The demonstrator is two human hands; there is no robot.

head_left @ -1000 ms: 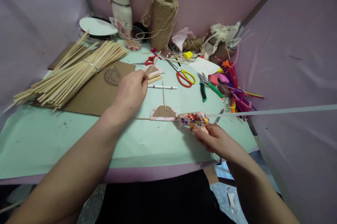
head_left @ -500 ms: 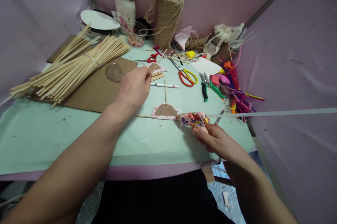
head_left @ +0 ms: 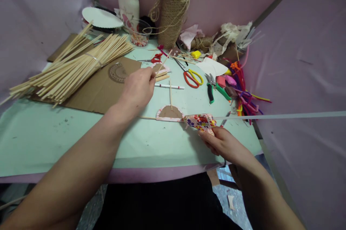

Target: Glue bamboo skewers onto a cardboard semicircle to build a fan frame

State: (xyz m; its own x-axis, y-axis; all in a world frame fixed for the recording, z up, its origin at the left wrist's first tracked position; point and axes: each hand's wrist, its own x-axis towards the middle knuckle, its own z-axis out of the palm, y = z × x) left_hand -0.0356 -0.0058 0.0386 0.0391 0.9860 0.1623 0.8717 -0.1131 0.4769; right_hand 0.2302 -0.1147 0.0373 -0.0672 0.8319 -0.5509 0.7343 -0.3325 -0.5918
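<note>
My left hand (head_left: pixel 140 87) is closed on a thin wooden stick (head_left: pixel 164 62), which slants up to the right from the fingertips. In my right hand (head_left: pixel 223 141) is a flower-patterned hot glue gun (head_left: pixel 199 122), gripped by its handle. A long whitish glue stick (head_left: pixel 283 116) runs out of its back to the right. The gun's nozzle is at the right corner of a half-round cardboard piece (head_left: pixel 170 113) with a pink-and-white edge; whether they touch I cannot tell. One stick (head_left: pixel 171 93) stretches up from this piece, and another (head_left: pixel 147 117) lies at its left corner.
Bundled wooden sticks (head_left: pixel 78 67) lie on cardboard (head_left: pixel 100 93) at left. Scissors (head_left: pixel 193 78), green-handled pliers (head_left: pixel 216 87) and colourful pipe cleaners (head_left: pixel 245 96) lie to the right. Behind stand a twine roll (head_left: pixel 173 15), a bottle (head_left: pixel 128 4) and a bead cup (head_left: pixel 139 35).
The view has shifted very slightly. Both hands keep nearly the same place and grip, and the glue gun stays by the cardboard piece's right corner.
</note>
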